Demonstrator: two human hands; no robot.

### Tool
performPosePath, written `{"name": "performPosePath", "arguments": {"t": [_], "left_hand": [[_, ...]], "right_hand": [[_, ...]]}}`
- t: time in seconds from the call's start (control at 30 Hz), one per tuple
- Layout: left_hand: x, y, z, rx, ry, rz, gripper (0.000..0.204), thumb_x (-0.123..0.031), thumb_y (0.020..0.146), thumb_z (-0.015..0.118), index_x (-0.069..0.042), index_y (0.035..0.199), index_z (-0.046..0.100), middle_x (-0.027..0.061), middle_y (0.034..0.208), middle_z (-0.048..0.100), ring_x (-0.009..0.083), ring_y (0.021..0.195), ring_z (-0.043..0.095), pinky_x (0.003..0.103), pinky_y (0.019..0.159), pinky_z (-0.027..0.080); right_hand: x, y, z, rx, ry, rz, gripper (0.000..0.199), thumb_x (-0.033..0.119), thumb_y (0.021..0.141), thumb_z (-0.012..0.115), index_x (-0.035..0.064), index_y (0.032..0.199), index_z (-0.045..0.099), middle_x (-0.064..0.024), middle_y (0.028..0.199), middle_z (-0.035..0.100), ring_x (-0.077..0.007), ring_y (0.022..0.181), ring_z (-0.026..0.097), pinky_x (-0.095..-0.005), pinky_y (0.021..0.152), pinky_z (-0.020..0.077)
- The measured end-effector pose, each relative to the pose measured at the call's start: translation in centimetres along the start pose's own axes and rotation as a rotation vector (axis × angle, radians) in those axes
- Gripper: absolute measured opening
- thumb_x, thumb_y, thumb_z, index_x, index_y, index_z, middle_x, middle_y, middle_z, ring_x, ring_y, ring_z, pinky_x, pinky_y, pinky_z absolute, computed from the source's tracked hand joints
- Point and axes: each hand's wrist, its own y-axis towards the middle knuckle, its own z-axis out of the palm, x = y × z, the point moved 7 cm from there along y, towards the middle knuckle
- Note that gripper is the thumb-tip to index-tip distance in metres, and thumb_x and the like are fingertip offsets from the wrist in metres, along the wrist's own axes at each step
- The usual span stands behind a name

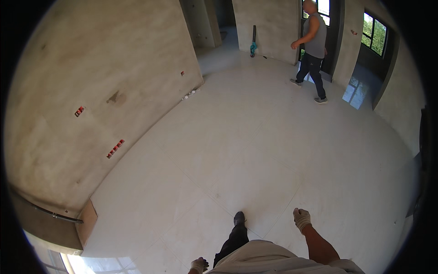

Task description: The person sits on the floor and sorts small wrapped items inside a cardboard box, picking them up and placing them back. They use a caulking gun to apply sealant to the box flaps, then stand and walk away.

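Note:
My right hand (301, 220) hangs out ahead of my body over the pale tiled floor (237, 150). A tan, fingertip-baring glove or wrap covers it, and its fingers curl in with nothing showing in them. Down at the lower edge is my left hand (199, 264), wrapped alike and also curled; part of its forearm is cut off by the frame. Neither hand touches any object. Between them are my light-coloured shirt (264, 255) and one dark-trousered leg, its dark shoe (239, 218) stepping forward.
Another person (315, 50) in a grey sleeveless top walks by the far doorway. A teal leaf blower (253, 45) leans against the back wall. Red socket boxes (116, 149) sit in the bare left wall. A brown board (87, 222) stands at its near corner. Small debris (190, 94) lies along the wall's foot.

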Motion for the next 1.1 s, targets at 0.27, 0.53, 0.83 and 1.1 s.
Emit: {"name": "performPosePath", "arguments": {"t": [0.27,0.53,0.83,1.1], "left_hand": [[-43.8,-7.6,19.9,-0.061,0.187,0.383,0.032,-0.037,0.098,0.059,-0.007,0.103,0.069,0.0100,0.092,0.076,0.0248,0.074,0.074,0.043,0.068,0.056],[-67.8,-8.7,37.1,0.113,0.050,0.639,0.030,-0.036,0.098,0.060,-0.008,0.104,0.068,0.0069,0.087,0.074,0.0193,0.070,0.071,0.037,0.062,0.053],[-65.1,0.4,41.2,-0.007,0.281,0.099,0.037,-0.041,0.100,0.052,-0.009,0.108,0.067,0.0105,0.097,0.077,0.0269,0.079,0.073,0.046,0.069,0.055],[-83.0,1.6,52.0,0.376,-0.149,0.205,0.031,-0.023,0.100,0.065,-0.009,0.075,0.054,0.0064,0.073,0.057,0.0200,0.067,0.053,0.045,0.067,0.049]], "right_hand": [[-5.5,5.8,-7.0,-0.230,0.412,0.618,0.022,0.024,0.095,0.054,0.0121,0.077,0.058,-0.0031,0.055,0.049,-0.0177,0.040,0.045,-0.0377,0.036,0.0379],[-2.2,22.3,-3.5,-0.241,0.523,0.760,0.009,0.014,0.094,0.058,0.0097,0.099,0.064,-0.0080,0.063,0.057,-0.0217,0.044,0.052,-0.0409,0.038,0.0451],[28.6,58.5,-5.3,-0.062,0.299,0.446,0.015,0.011,0.094,0.055,0.0045,0.099,0.068,-0.0095,0.071,0.066,-0.0194,0.053,0.061,-0.0362,0.045,0.0500],[61.9,79.9,-4.4,0.018,0.212,-0.043,0.022,0.002,0.091,0.051,0.0017,0.099,0.071,-0.0090,0.083,0.072,-0.0186,0.074,0.065,-0.0331,0.072,0.0557]]}}
